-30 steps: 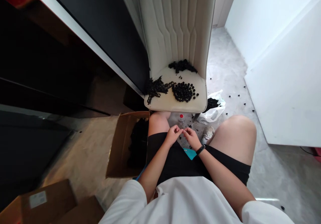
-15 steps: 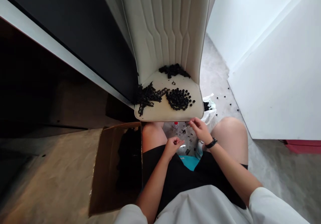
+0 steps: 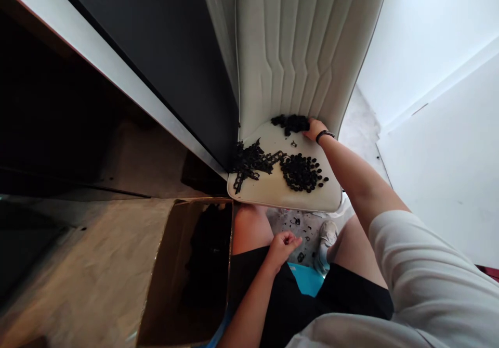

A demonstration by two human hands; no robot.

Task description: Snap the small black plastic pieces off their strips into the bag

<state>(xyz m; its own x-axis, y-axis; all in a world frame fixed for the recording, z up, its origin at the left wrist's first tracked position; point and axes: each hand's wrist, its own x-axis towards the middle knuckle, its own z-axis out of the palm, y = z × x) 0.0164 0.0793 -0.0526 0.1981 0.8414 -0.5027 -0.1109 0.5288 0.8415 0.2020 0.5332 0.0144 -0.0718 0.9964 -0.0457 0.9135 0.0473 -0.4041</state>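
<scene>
My right hand (image 3: 315, 129) reaches to the back of the cream chair seat (image 3: 268, 194) and touches the right end of a heap of black pieces (image 3: 290, 123). Its fingertips are hidden, so its grip does not show. Over my lap, my left hand (image 3: 284, 248) is closed with thumb and forefinger together; what it holds, if anything, is too small to make out. Small round black parts (image 3: 301, 172) lie in a cluster on the seat's right. Left of them is a tangle of black perforated strips (image 3: 253, 160).
An open cardboard box (image 3: 166, 275) with dark contents stands beside my left leg. Black scraps (image 3: 301, 257) litter the floor between my feet. A dark panel (image 3: 156, 41) borders the chair on the left, a white panel (image 3: 448, 171) on the right.
My right hand has moved from over my lap, at the seat's front edge, up to the black heap at the back. My left hand remains low over my lap. The view has shifted.
</scene>
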